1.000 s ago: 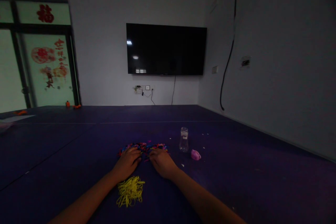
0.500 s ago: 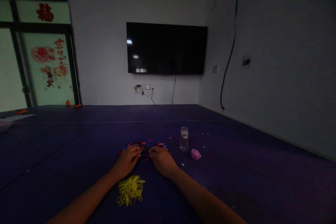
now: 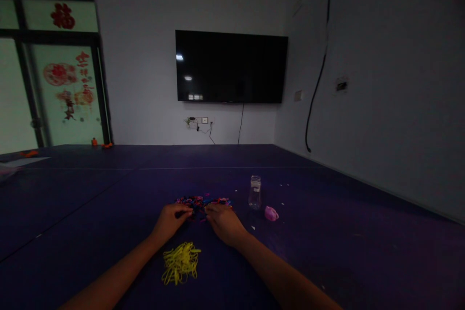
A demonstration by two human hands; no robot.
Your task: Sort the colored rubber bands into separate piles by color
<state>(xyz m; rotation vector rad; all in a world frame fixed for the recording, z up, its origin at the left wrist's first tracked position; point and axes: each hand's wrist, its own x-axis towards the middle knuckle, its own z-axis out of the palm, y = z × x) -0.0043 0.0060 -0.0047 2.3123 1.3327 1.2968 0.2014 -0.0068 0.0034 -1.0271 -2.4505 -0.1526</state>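
At the near edge of a heap of small mixed-colour bands [image 3: 198, 201], both bare hands. Left hand [image 3: 170, 219]: thumb and forefinger drawn nearly together; whether a band is pinched there, cannot tell. Right hand [image 3: 223, 223]: fingers bent down over the heap's right part, tips partly hidden; any hold unclear. The heap lies just beyond and between the hands. Bands look thin, feather-light and soft, probably stretchy, likely to cling and tangle; nothing fragile about them. Best hold, by judgement: one loop at its outer edge, between thumb and fingertip, lifted gently so neighbours do not follow. Back toward the body, between the forearms and closer to the left: a loose tangle of yellow bands [image 3: 180, 263]. Beyond and right of the right hand, a clear bottle [image 3: 255, 194], upright; beside it, nearer, a pink lump [image 3: 271, 213], exact kind unclear. White scraps [image 3: 253, 227] right of the right hand. Purple table [image 3: 109, 213] beneath everything. Far ahead of both hands, a dark television [image 3: 230, 67] on the wall.
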